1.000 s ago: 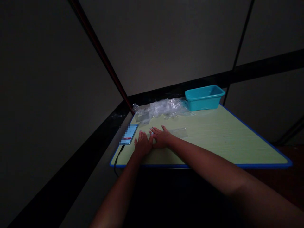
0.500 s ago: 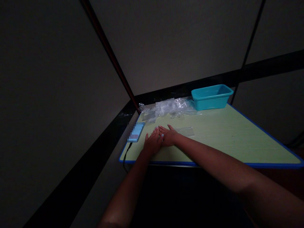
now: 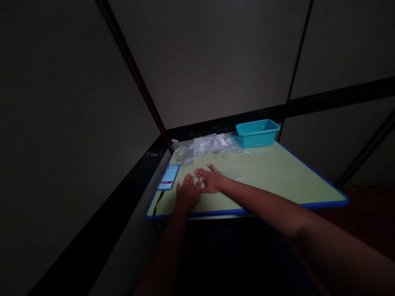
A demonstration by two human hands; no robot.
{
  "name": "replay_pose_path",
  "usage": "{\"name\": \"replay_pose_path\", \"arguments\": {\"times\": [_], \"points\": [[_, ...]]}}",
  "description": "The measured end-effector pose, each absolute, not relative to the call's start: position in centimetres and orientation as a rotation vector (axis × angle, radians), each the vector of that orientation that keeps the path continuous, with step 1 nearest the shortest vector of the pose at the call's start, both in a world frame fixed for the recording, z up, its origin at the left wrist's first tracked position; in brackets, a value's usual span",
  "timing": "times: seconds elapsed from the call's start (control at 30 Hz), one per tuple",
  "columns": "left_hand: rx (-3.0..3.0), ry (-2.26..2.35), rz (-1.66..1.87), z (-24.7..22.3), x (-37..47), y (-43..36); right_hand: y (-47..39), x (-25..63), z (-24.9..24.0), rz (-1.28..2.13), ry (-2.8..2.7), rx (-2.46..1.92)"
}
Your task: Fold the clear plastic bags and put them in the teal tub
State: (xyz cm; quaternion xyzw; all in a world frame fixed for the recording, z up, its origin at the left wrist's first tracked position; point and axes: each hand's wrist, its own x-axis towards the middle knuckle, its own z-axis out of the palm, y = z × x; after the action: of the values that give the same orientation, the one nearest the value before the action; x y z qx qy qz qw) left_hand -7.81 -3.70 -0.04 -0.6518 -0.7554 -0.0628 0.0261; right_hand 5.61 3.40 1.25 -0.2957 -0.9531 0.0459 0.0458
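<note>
My left hand (image 3: pixel 187 194) lies flat near the front left of the light green table (image 3: pixel 262 176), its fingers stretched out. Just right of it, my right hand (image 3: pixel 211 180) rests palm down with the fingers spread; its thumb side touches or nearly touches my left thumb. A clear plastic bag (image 3: pixel 232 173) lies flat on the tabletop, partly covered by my right hand. How far the bag reaches under the hand is hidden. Left of my left hand is a phone (image 3: pixel 169 176) with a lit, partly blurred screen.
A heap of crumpled clear plastic bags (image 3: pixel 205 144) lies along the back edge. Beside it at the back right stands a turquoise plastic basket (image 3: pixel 258 139). A dark cable (image 3: pixel 158 202) runs from the phone over the table's blue edge. Walls meet in the corner behind.
My hands have drawn slightly apart, the left one sliding off from beside the right fingertips toward me. The whole view has shifted, with the table now further left.
</note>
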Motion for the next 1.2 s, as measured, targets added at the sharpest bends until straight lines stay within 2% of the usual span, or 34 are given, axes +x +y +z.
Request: {"name": "replay_pose_path", "arguments": {"times": [0.17,0.37,0.6,0.83,1.0,1.2], "points": [[-2.019,-2.347,-0.215,0.0,-7.8,-3.5,2.7,6.7,2.2,0.026,-2.838,-0.951],[-2.037,-2.367,-0.214,0.2,-7.9,-3.4,3.6,12.2,2.1,0.22,-2.815,-1.269],[-2.028,-2.358,-0.185,0.0,-7.8,-3.3,4.6,18.6,1.3,0.218,-2.724,-1.489],[-1.972,-2.366,-0.184,0.3,-7.5,-3.5,4.4,19.0,0.9,0.114,-2.724,-1.495],[-1.928,-2.19,-0.249,1.0,-6.1,-3.5,4.5,19.1,0.7,0.112,-2.694,-1.513],[-2.108,-2.194,-0.193,2.6,-5.1,-0.2,4.5,19.3,0.6,0.125,-2.663,-1.473]]}}
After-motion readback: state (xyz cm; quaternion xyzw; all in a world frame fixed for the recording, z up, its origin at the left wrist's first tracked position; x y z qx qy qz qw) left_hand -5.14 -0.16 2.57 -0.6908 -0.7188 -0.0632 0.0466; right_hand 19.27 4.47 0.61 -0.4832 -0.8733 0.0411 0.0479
